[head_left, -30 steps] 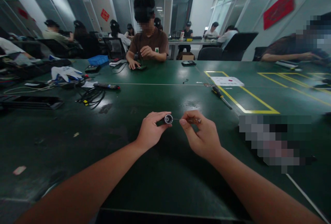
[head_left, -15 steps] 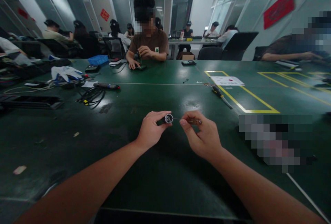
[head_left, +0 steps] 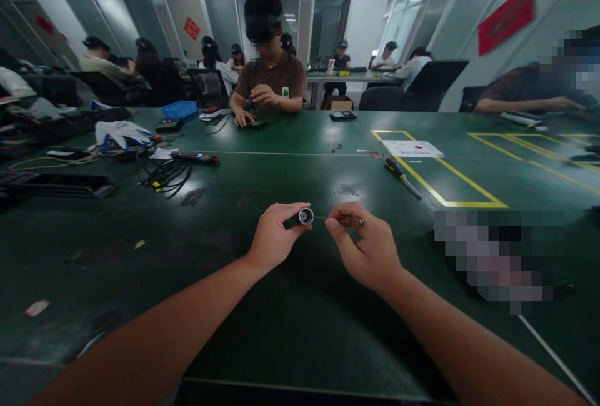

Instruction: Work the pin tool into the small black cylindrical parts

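Between the thumb and fingers of my left hand (head_left: 274,235) is a small round metal-rimmed cylinder (head_left: 306,216). Its open end faces me and shows a dark inside with small parts that I cannot make out. My right hand (head_left: 365,243) is closed around the brownish handle of a small screwdriver (head_left: 349,222). The thin shaft points left and its end meets the right side of the cylinder's rim. Both hands are held above the green table (head_left: 300,343).
A larger black-and-yellow screwdriver (head_left: 403,177) lies beyond my right hand, by a printed sheet (head_left: 412,148). Coiled black cable (head_left: 166,175), a pen-like tool (head_left: 194,157) and white gloves (head_left: 122,134) are at left. A blurred-out object (head_left: 487,262) lies at right. A co-worker (head_left: 269,78) sits opposite.
Almost nothing differs. My hands keep the same hold, with the screwdriver's shaft still at the cylinder's side; the whole view has shifted very slightly.
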